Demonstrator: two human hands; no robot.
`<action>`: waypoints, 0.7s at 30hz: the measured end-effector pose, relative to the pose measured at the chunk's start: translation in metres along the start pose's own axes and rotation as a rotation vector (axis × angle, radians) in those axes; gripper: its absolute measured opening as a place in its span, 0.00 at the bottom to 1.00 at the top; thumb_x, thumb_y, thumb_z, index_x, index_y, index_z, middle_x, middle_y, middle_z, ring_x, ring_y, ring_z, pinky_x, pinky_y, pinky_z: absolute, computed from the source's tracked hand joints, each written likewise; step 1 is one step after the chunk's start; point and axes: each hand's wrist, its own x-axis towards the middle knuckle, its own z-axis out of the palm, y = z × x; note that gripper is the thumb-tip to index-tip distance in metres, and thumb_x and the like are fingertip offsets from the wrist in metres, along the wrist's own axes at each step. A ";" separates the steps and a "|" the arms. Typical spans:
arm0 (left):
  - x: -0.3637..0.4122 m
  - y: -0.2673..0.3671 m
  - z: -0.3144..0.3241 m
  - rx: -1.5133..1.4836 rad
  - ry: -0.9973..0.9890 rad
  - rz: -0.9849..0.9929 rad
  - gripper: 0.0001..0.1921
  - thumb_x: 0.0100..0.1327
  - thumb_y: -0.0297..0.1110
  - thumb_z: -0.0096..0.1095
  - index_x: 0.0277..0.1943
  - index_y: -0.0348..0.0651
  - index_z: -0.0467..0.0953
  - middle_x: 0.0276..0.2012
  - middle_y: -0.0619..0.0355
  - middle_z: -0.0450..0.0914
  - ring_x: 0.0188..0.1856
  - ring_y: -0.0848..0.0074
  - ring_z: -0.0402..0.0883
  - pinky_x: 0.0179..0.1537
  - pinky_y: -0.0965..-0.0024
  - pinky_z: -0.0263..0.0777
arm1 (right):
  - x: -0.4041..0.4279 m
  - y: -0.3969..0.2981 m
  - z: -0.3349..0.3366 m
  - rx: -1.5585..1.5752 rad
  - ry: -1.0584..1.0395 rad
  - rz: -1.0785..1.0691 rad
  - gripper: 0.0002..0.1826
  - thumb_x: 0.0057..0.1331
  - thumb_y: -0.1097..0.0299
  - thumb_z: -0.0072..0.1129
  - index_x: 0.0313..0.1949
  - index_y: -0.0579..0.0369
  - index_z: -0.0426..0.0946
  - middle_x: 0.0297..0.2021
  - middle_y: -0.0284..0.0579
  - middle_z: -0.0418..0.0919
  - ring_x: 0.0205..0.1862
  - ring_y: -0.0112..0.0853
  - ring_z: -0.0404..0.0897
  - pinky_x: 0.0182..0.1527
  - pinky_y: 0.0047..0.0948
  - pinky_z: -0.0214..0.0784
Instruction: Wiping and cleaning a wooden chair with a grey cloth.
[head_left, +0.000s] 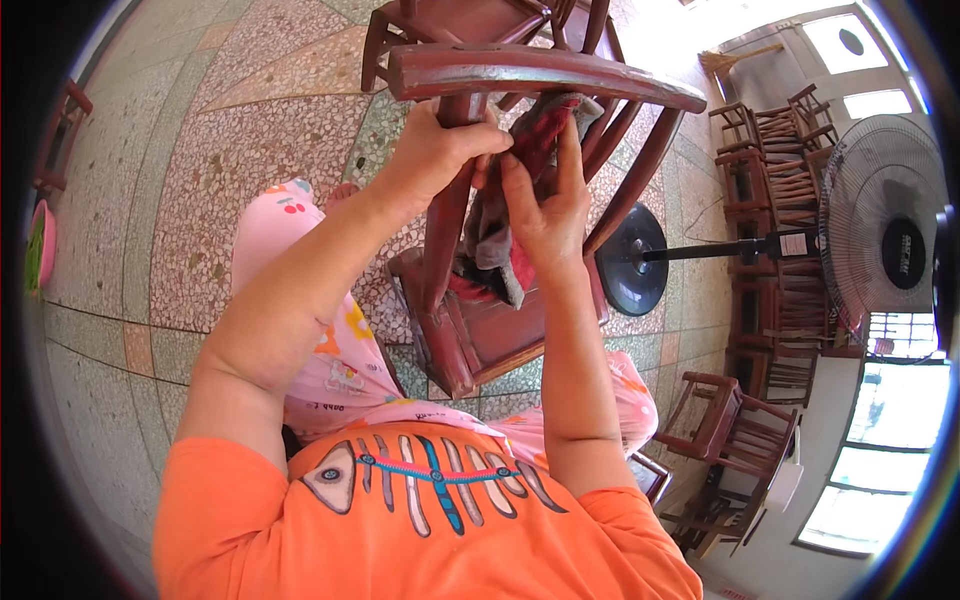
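Before me stands a reddish-brown wooden chair, its curved top rail (547, 73) uppermost and its seat (502, 330) below. My left hand (457, 146) is around the top of a back post (450, 217), with the thumb stretched towards a red and grey cloth (491, 240). The cloth is draped among the back slats, just under the rail, and hangs down to the seat. Fingers and thumb of my right hand (551, 184) pinch the upper part of this cloth against a slat. The slat behind the cloth is mostly hidden.
Another wooden chair (442, 22) stands just beyond. To the right are a pedestal fan (885, 232) with a round black base (634, 259), stacked chairs (787, 172) along the wall, and a broom (720, 61). A pink basin (46, 247) with something green lies far left on the terrazzo floor (247, 172).
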 end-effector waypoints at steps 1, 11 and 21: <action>-0.001 0.000 -0.001 -0.001 -0.001 -0.007 0.06 0.54 0.29 0.64 0.27 0.40 0.73 0.17 0.60 0.72 0.17 0.79 0.71 0.21 0.75 0.65 | -0.002 0.001 0.002 -0.015 0.003 -0.003 0.36 0.60 0.72 0.60 0.66 0.64 0.56 0.35 0.47 0.81 0.35 0.27 0.80 0.39 0.28 0.72; -0.002 0.000 -0.003 0.005 0.012 -0.034 0.06 0.54 0.27 0.64 0.30 0.40 0.72 0.17 0.60 0.72 0.17 0.78 0.71 0.22 0.75 0.65 | 0.015 0.018 -0.023 0.397 -0.222 0.242 0.29 0.60 0.74 0.61 0.60 0.65 0.64 0.45 0.41 0.76 0.44 0.24 0.73 0.49 0.24 0.67; -0.001 0.001 -0.001 0.061 0.028 -0.059 0.05 0.56 0.27 0.61 0.32 0.39 0.71 0.17 0.60 0.71 0.18 0.77 0.71 0.23 0.73 0.66 | -0.053 0.094 -0.019 0.323 -0.450 0.628 0.28 0.66 0.46 0.55 0.49 0.62 0.71 0.20 0.36 0.73 0.20 0.21 0.72 0.23 0.21 0.66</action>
